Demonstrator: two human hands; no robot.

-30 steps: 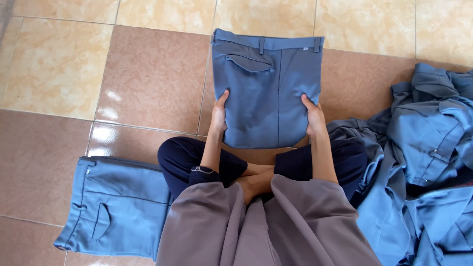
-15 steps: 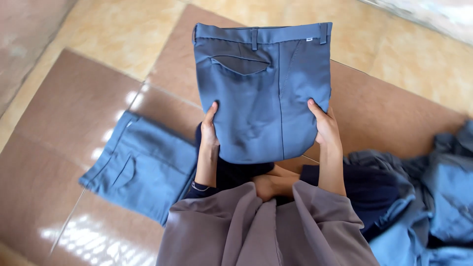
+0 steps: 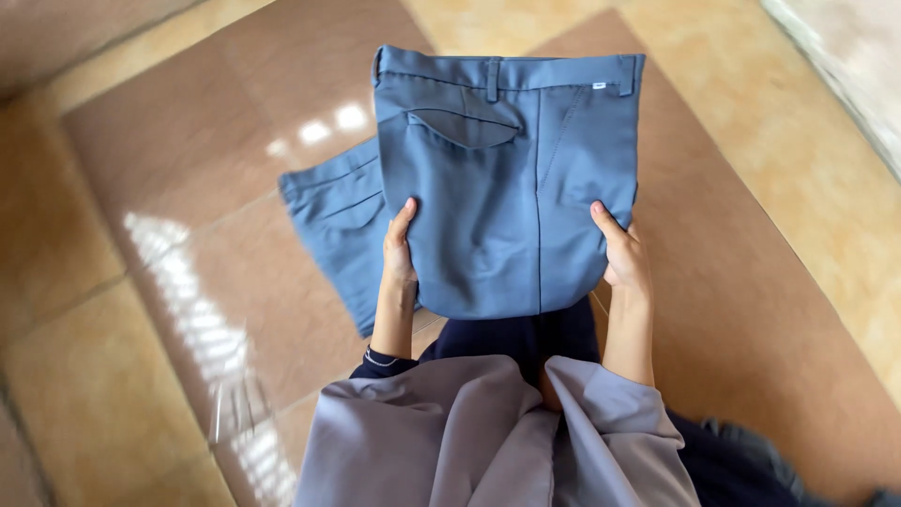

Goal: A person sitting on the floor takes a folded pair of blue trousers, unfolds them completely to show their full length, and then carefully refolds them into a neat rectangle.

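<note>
The tiled floor (image 3: 751,310) is brown and tan, and a second folded pair of blue trousers (image 3: 338,225) lies on it at about nine o'clock. The folded blue trousers (image 3: 507,178) (waistband on top) are held up in the middle. The left hand (image 3: 399,249) and right hand (image 3: 624,253) hold the bottom sides, with fingers pinching the cloth.
</note>
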